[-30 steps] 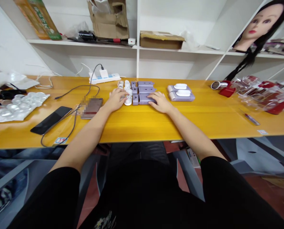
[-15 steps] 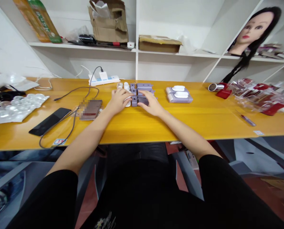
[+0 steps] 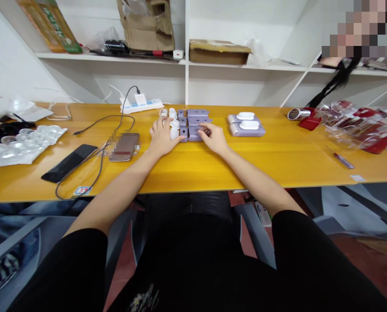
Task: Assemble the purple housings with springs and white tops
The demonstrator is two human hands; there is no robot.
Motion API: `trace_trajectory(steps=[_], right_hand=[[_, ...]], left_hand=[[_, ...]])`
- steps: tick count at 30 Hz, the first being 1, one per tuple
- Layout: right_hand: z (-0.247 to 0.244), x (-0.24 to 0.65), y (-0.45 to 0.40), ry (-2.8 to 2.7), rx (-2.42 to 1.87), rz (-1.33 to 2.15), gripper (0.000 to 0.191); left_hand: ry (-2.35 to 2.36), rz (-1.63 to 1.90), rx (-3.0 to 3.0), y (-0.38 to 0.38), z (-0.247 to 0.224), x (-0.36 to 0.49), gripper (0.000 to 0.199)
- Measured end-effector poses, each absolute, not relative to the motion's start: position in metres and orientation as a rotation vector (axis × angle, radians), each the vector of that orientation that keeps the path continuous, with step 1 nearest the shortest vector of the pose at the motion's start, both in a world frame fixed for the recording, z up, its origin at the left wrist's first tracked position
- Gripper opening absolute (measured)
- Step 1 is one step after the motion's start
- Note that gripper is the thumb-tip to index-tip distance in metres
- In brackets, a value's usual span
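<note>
Several purple plastic parts (image 3: pixel 198 113) lie in rows on the yellow table (image 3: pixel 193 169), with small purple pieces (image 3: pixel 182 116) along their left side. White parts (image 3: pixel 173 114) sit left of those. My left hand (image 3: pixel 162 136) rests beside the white parts, fingers spread, its thumb at the nearest small purple piece. My right hand (image 3: pixel 214 138) is curled at the right end of the nearest purple part (image 3: pixel 193 133), over something dark and reddish-brown that is too small to name. Two purple units with white tops (image 3: pixel 248 125) lie farther right.
A power strip (image 3: pixel 142 106), cables, a black phone (image 3: pixel 69 163) and a brown device (image 3: pixel 125 147) are on the left, near bubble-like clear packaging (image 3: pixel 27 141). Red and clear parts (image 3: pixel 364 123) and a screwdriver (image 3: pixel 343 160) lie right. Shelves (image 3: pixel 219 86) stand behind.
My left hand has spread and shifted off the small purple pieces. My right hand has moved right along the nearest purple part and curled. The view has shifted slightly.
</note>
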State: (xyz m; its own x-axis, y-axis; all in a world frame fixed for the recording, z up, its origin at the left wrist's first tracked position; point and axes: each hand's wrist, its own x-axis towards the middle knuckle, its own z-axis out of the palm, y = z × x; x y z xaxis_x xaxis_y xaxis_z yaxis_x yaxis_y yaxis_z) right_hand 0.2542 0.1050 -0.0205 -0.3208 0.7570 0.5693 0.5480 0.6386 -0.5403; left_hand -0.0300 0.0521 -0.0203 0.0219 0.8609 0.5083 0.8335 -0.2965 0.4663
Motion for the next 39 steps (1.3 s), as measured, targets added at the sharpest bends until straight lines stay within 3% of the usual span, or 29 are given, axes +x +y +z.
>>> trace_trajectory(steps=[8, 14, 20, 26, 32, 39], right_hand=[[-0.021, 0.255, 0.11, -2.099, -1.019, 0.181, 0.042], [-0.01, 0.225, 0.124, -2.264, -0.994, 0.204, 0.037], [-0.003, 0.182, 0.143, -2.367, -0.961, 0.218, 0.044], [0.0, 0.199, 0.141, -2.303, -0.979, 0.142, 0.048], [0.007, 0.264, 0.124, -2.465, -1.042, 0.133, 0.054], [0.016, 0.289, 0.118, -2.532, -1.089, 0.242, 0.06]], left_hand=[[1.78, 1.062, 2.19, 0.065, -0.02, -0.056, 0.094], [1.707, 1.182, 2.025, 0.083, -0.028, -0.098, 0.069], [1.681, 1.15, 2.051, 0.089, -0.037, -0.099, 0.071], [1.704, 1.064, 2.099, 0.088, -0.038, -0.102, 0.058], [1.741, 0.948, 1.973, 0.077, -0.025, -0.108, 0.086], [1.803, 0.808, 1.778, 0.054, 0.002, -0.105, 0.104]])
